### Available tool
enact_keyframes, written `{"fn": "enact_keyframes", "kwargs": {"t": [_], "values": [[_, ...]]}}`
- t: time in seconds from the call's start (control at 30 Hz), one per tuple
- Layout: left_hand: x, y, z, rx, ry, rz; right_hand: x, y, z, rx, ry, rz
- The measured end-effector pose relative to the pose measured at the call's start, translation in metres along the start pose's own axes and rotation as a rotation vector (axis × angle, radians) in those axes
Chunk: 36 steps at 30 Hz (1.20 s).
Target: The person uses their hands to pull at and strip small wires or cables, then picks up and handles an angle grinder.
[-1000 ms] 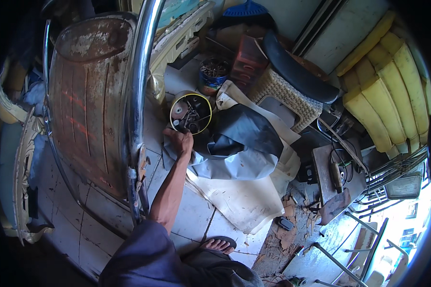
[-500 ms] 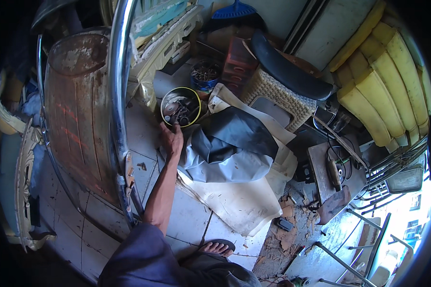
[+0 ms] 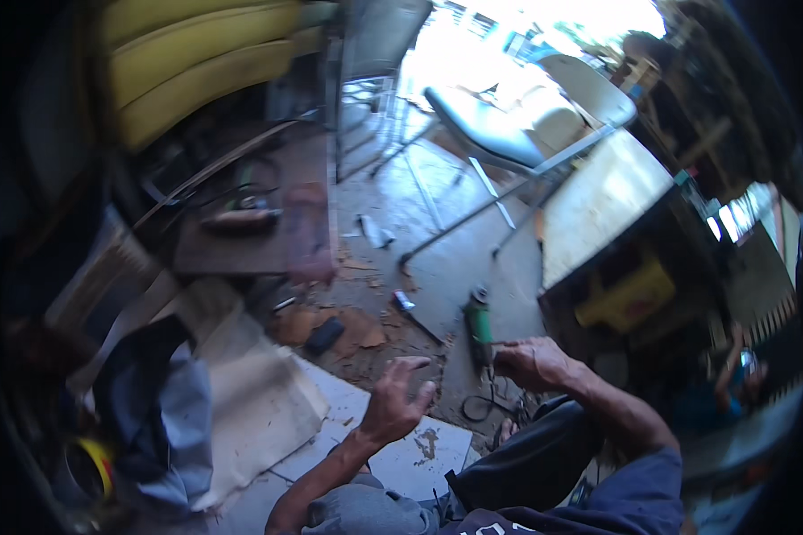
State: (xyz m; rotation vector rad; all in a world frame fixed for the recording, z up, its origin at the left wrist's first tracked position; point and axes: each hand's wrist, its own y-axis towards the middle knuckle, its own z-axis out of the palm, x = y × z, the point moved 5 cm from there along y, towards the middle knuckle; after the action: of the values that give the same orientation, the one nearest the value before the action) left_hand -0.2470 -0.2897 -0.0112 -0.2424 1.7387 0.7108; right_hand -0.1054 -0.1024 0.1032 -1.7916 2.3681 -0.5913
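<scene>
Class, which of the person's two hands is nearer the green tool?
The right hand, beside the lower end of the green tool; whether they touch is unclear. The left hand is held open, farther off to the left.

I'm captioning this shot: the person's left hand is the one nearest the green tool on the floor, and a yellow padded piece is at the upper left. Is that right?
Not quite: the right hand is the one nearest the green tool on the floor, as the head view shows. The yellow padded piece is at the upper left, as you say.
</scene>
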Motion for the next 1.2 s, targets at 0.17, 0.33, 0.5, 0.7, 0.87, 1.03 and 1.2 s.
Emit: {"fn": "enact_keyframes", "kwargs": {"t": [0.17, 0.33, 0.5, 0.7, 0.87, 1.03, 1.2], "values": [[-0.034, 0.029, 0.134, 0.274, -0.126, 0.216, -0.036, -0.08, -0.002, -0.137, 0.247, 0.313], [-0.048, 0.047, 0.213, 0.396, -0.164, 0.258, -0.068, -0.149, 0.035, -0.32, 0.693, 0.648], [-0.028, 0.057, 0.268, 0.651, -0.197, 0.025, -0.117, -0.182, 0.077, -0.451, 0.683, 0.467], [0.005, 0.04, 0.334, 0.889, -0.203, -0.285, -0.171, -0.203, 0.17, -0.611, 0.59, 0.34], [0.019, 0.022, 0.354, 0.715, -0.132, -0.603, -0.206, -0.215, 0.239, -0.715, 0.718, 0.352], [0.02, 0.025, 0.352, 0.655, 0.03, -0.565, -0.279, -0.332, 0.348, -1.019, 0.811, 1.056], [0.003, 0.039, 0.362, 0.625, 0.09, -0.563, -0.294, -0.394, 0.395, -0.68, 0.777, 1.328]]}}
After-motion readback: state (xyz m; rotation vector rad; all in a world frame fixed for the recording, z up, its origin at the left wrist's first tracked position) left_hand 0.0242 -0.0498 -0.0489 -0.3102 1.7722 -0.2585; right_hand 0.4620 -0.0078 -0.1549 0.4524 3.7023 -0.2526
